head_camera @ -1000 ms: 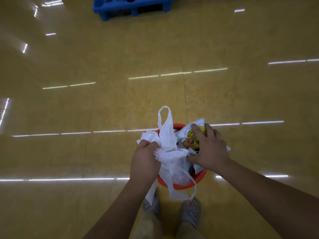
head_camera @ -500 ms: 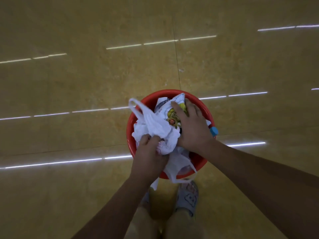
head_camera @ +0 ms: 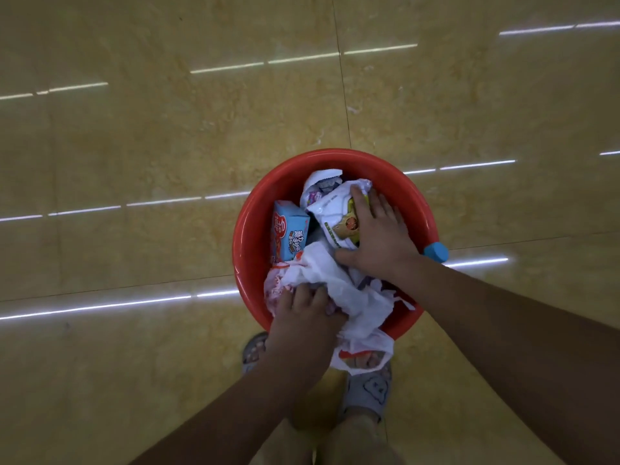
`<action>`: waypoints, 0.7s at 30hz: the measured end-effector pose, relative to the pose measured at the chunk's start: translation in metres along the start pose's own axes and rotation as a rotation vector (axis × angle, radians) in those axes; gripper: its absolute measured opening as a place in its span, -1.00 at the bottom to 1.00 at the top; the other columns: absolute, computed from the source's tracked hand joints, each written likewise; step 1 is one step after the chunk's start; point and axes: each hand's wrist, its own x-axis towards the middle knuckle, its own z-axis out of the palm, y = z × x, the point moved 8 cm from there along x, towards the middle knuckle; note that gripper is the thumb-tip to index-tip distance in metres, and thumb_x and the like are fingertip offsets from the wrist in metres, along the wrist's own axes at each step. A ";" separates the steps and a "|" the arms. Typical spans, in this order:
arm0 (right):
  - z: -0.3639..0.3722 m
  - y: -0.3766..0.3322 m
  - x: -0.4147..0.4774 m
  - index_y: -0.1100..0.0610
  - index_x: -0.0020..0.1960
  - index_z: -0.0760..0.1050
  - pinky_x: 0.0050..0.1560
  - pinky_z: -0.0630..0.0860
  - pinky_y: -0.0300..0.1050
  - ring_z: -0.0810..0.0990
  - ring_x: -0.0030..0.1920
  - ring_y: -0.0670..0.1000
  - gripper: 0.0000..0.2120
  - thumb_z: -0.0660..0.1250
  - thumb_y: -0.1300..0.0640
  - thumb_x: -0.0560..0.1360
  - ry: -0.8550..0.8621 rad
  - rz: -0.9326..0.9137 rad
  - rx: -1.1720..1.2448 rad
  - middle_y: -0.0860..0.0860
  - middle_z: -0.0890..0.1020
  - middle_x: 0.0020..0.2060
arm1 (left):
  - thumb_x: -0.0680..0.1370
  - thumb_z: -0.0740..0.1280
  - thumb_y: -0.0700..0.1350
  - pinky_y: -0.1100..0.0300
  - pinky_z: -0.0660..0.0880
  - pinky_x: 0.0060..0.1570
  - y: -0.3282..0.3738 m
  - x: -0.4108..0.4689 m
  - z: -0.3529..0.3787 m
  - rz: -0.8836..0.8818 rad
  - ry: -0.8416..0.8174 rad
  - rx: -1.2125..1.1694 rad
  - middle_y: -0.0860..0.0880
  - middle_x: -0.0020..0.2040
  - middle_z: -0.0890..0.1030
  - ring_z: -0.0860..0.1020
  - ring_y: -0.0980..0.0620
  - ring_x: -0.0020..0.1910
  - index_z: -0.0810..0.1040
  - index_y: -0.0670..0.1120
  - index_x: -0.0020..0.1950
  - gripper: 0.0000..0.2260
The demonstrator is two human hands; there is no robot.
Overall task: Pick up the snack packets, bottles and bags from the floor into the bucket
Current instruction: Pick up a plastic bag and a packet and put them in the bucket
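Bucket [head_camera: 255, 229]: red, round, standing on the floor [head_camera: 134, 146] directly ahead of the person's feet; a blue handle grip [head_camera: 435, 251] juts from the rim at 3 o'clock.
Contents: blue snack box [head_camera: 290, 234] upright against the 9 o'clock wall; white and yellow snack packet [head_camera: 335, 216] across the centre toward 1 o'clock; a further white packet [head_camera: 322, 182] at 12 o'clock.
Plastic bag [head_camera: 339, 286]: white, crumpled, filling the 5 to 7 o'clock part of the bucket; its long axis runs from 9 o'clock down to 5 o'clock; one loop [head_camera: 362, 354] hangs outside over the rim at 6 o'clock, above the sandalled foot [head_camera: 369, 387].
Left hand [head_camera: 302, 317]: fingers curled shut into the bag's bunched folds at 7 o'clock, at the near rim.
Right hand [head_camera: 375, 236]: flat, fingers spread, palm down on the snack packet; gripping nothing, only pressing.
Key relation: the overhanging loop lies toward 5 o'clock from the left hand, just beside it; the left hand is the nearer of the two.
Open room: free space inside at 10 to 11 o'clock, beyond the box; the rest looks packed.
Judgement: tucking the loop inward over the near rim appears to be what remains for this bag.
Floor: yellow, glossy, nothing loose in view.
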 end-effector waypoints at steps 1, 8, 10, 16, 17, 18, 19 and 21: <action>0.004 0.003 0.003 -0.06 0.56 -0.29 0.51 0.05 0.21 -0.04 0.55 0.21 0.15 0.39 -0.31 0.27 -0.024 0.047 0.018 0.13 -0.08 0.58 | 0.37 0.47 0.09 -0.12 0.48 0.08 -0.001 0.001 -0.003 -0.028 0.019 -0.035 -0.08 0.17 0.57 0.49 -0.20 0.16 0.60 0.13 0.18 -0.61; 0.013 0.028 0.018 -0.13 0.55 -0.17 0.27 0.45 0.00 0.46 0.29 0.13 0.16 0.52 -0.08 0.18 -0.181 0.246 0.442 0.08 0.39 0.37 | 0.59 0.22 -0.01 0.35 0.47 -0.04 -0.038 0.013 0.046 -0.223 0.072 -0.762 0.15 -0.20 0.60 0.54 0.15 -0.14 0.58 0.13 -0.11 -0.84; 0.015 0.030 0.019 -0.18 0.54 -0.19 0.26 0.48 0.05 0.47 0.26 0.13 0.18 0.53 -0.08 0.17 -0.209 0.262 0.452 0.07 0.41 0.35 | 0.54 0.21 0.25 0.56 0.35 -0.01 -0.049 0.018 0.074 -0.292 0.003 -0.679 0.07 -0.06 0.64 0.49 0.24 -0.11 0.61 0.08 0.05 -0.67; 0.020 0.024 0.019 -0.09 0.55 -0.31 0.42 0.29 0.13 0.22 0.46 0.25 0.18 0.52 -0.10 0.29 -0.214 0.232 0.302 0.16 0.06 0.53 | 0.47 0.45 -0.02 0.58 0.37 -0.43 -0.029 0.033 0.091 -0.215 -0.418 -0.672 0.21 -0.05 0.54 0.46 0.40 -0.47 0.53 -0.16 0.30 -0.55; 0.019 0.023 0.018 -0.07 0.56 -0.31 0.44 0.26 0.14 0.19 0.47 0.27 0.18 0.52 -0.12 0.30 -0.206 0.226 0.271 0.16 0.05 0.53 | 0.32 0.57 0.02 0.53 0.43 -0.36 -0.031 0.037 0.069 -0.206 -0.308 -0.528 0.16 -0.14 0.60 0.53 0.35 -0.40 0.65 -0.15 0.12 -0.56; 0.016 0.023 0.016 -0.04 0.56 -0.29 0.45 0.22 0.15 0.16 0.48 0.29 0.17 0.51 -0.15 0.31 -0.196 0.221 0.228 0.16 0.04 0.53 | 0.29 0.59 0.04 0.42 0.50 -0.13 -0.026 0.043 0.059 -0.048 -0.204 -0.277 0.07 -0.12 0.64 0.62 0.23 -0.21 0.66 -0.13 0.06 -0.58; 0.012 0.022 0.014 -0.01 0.57 -0.27 0.46 0.18 0.15 0.14 0.47 0.30 0.16 0.49 -0.19 0.32 -0.177 0.212 0.178 0.16 0.04 0.52 | 0.39 0.50 0.02 0.26 0.48 0.12 -0.022 0.041 0.062 0.040 -0.286 -0.215 -0.03 0.03 0.64 0.60 0.08 0.04 0.61 -0.13 0.14 -0.61; 0.003 0.019 0.006 0.07 0.58 -0.22 0.44 0.16 0.14 0.16 0.44 0.30 0.12 0.46 -0.23 0.35 -0.124 0.193 0.101 0.17 0.08 0.49 | 0.54 0.30 -0.03 0.03 0.38 0.29 -0.020 0.030 0.058 0.074 -0.366 -0.201 -0.10 0.23 0.55 0.49 -0.11 0.25 0.49 -0.11 0.30 -0.65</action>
